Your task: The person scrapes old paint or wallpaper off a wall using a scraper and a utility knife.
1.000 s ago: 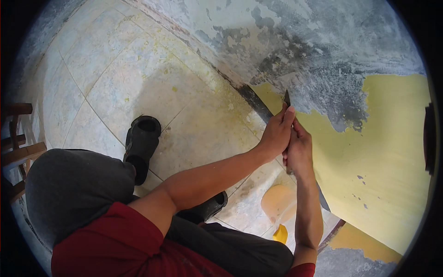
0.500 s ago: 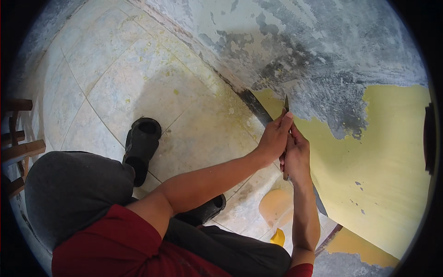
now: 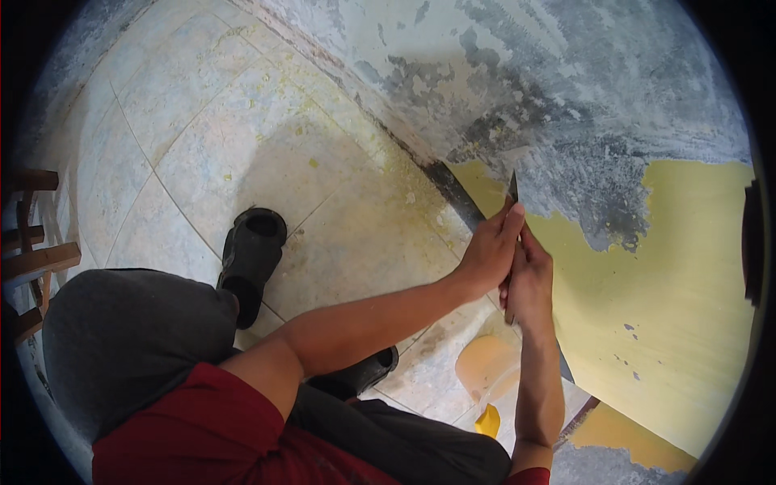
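I hold a knife (image 3: 514, 189) with a narrow, pointed blade against the wall, where yellow paint (image 3: 566, 234) meets a bare grey patch (image 3: 594, 190). My left hand (image 3: 490, 249) is closed round the front of the knife, its thumb laid along the base of the blade. Just behind it, my right hand (image 3: 529, 281) grips the handle, whose brown end shows below the fingers. Both hands press close together, hiding most of the handle.
Yellow paint flakes (image 3: 396, 190) litter the tiled floor (image 3: 202, 178) along the wall. Near my right forearm lie a round orange object (image 3: 482, 368) and a small yellow piece (image 3: 487, 420). Wooden furniture (image 3: 40, 259) stands at the left; my feet wear dark clogs (image 3: 253, 250).
Both hands and the knife have shifted slightly right and down in the picture. The wall has also slid a little in view; the grip is the same.
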`<action>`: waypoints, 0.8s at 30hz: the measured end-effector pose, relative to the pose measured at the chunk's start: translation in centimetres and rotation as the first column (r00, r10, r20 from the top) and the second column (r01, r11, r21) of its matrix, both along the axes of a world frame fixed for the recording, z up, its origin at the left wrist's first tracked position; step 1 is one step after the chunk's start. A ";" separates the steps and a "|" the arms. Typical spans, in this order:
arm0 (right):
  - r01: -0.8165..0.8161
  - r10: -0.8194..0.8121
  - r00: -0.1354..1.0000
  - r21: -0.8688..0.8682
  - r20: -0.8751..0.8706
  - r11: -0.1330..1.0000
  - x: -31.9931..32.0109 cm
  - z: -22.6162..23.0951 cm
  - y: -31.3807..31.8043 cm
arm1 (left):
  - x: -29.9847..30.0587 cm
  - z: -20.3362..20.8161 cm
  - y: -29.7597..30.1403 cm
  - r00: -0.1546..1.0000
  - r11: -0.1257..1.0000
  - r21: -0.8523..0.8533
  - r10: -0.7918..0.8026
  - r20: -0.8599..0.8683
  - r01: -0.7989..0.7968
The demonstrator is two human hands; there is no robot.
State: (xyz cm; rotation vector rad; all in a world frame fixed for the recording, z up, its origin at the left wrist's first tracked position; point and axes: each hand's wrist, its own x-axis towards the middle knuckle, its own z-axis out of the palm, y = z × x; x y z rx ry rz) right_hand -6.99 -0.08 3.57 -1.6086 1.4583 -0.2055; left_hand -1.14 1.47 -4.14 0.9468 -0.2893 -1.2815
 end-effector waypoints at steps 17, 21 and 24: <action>-0.082 0.100 0.991 -0.200 0.084 0.976 -2.8 -3.9 0.6 | 0.2 0.0 1.5 0.998 0.999 0.013 -0.046 -0.046 0.046; 0.011 -0.015 0.994 0.032 0.107 0.999 -1.2 -1.0 0.8 | 1.1 1.2 1.7 0.988 0.991 0.037 -0.128 -0.092 0.131; 0.050 -0.085 0.955 0.128 0.285 0.990 -1.7 -0.5 0.4 | 0.5 1.3 1.1 0.997 1.000 -0.006 -0.024 -0.067 0.024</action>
